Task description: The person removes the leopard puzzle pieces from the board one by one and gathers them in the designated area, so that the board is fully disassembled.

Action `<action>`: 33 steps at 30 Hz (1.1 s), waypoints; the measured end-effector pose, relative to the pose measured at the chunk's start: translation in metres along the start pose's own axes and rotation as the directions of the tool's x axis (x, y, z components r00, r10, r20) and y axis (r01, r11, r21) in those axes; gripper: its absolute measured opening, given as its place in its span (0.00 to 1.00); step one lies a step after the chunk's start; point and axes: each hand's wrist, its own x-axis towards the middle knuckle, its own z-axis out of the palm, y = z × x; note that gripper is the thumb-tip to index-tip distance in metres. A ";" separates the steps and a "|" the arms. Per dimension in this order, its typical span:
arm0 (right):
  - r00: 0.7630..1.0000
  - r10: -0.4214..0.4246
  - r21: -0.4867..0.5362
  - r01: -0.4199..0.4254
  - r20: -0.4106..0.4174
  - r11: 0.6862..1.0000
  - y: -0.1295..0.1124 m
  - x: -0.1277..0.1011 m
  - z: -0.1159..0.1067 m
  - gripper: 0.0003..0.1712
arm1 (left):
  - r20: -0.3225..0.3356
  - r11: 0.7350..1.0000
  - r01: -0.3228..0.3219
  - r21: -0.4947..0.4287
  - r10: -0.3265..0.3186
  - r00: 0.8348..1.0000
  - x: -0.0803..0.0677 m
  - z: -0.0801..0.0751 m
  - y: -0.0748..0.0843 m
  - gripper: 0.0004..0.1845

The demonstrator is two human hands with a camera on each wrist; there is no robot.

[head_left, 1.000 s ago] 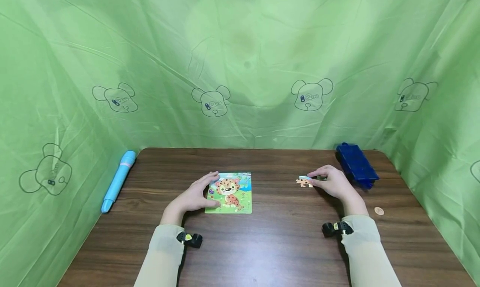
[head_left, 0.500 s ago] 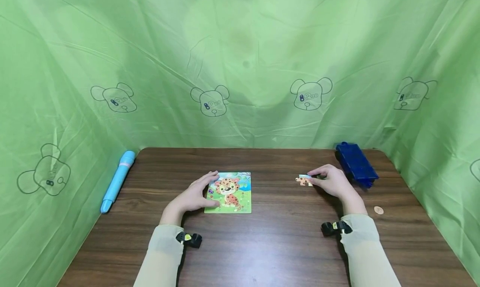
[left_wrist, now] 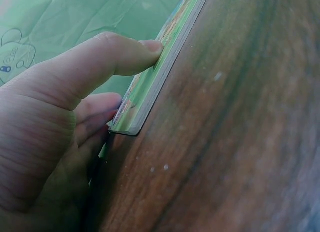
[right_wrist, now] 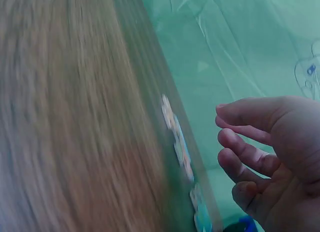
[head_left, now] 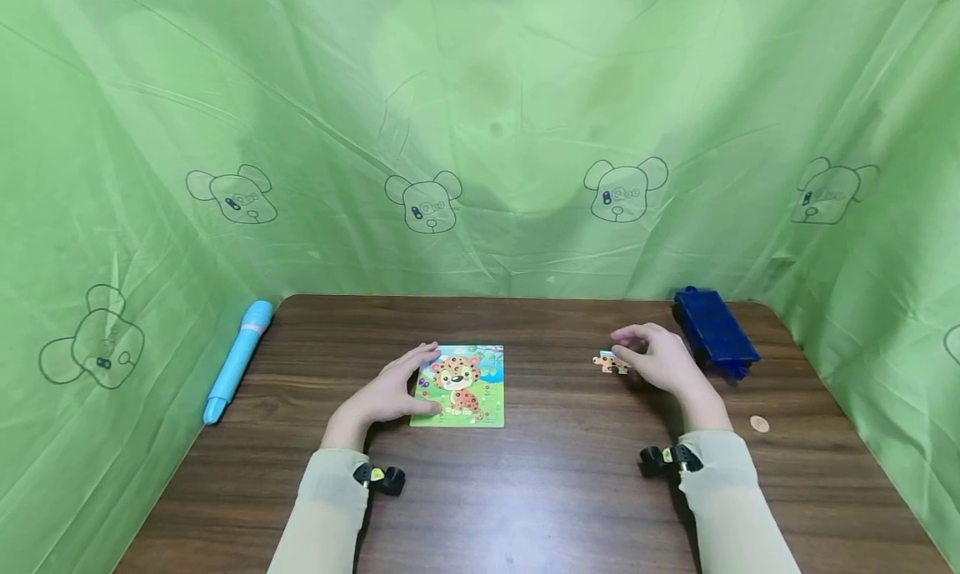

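A puzzle board (head_left: 468,386) with a spotted leopard picture lies flat at the middle of the brown table (head_left: 555,491). My left hand (head_left: 397,391) rests on its left side, fingers laid over the edge and thumb against the near edge (left_wrist: 160,66). In the left wrist view the left hand (left_wrist: 65,117) has its thumb tip pressed to the board's rim. A loose puzzle piece (head_left: 609,363) lies on the table to the right. My right hand (head_left: 648,357) hovers just beside and above it, fingers loosely curled and holding nothing. The right wrist view shows the right hand (right_wrist: 270,152) apart from the piece (right_wrist: 177,137).
A dark blue box (head_left: 712,331) stands at the back right, just behind my right hand. A small coin (head_left: 759,424) lies near the right edge. A light blue pen-like tube (head_left: 236,361) lies off the table's left edge. Green cloth (head_left: 480,141) walls the table in.
My right hand has lifted its fingertips off the loose piece, which stays lying on the table. The left hand and the board have not moved.
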 end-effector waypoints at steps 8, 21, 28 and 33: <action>0.993 -0.113 0.039 0.113 -0.024 0.993 -0.033 0.006 0.014 0.15 | -0.004 1.000 0.015 0.012 -0.015 1.000 0.000 -0.001 0.000 0.56; 0.978 -0.208 0.104 0.204 0.028 0.973 -0.094 0.004 0.043 0.13 | -0.004 0.997 0.071 -0.041 -0.071 0.997 0.000 -0.004 0.005 0.63; 0.985 -0.158 0.188 0.143 0.067 0.972 -0.124 -0.006 0.065 0.14 | 0.004 0.995 0.098 -0.026 -0.098 0.995 -0.001 -0.001 0.004 0.64; 0.993 -0.109 0.255 0.092 0.051 0.962 -0.144 -0.002 0.090 0.14 | -0.002 0.996 0.089 -0.020 -0.089 0.996 -0.001 -0.001 0.003 0.62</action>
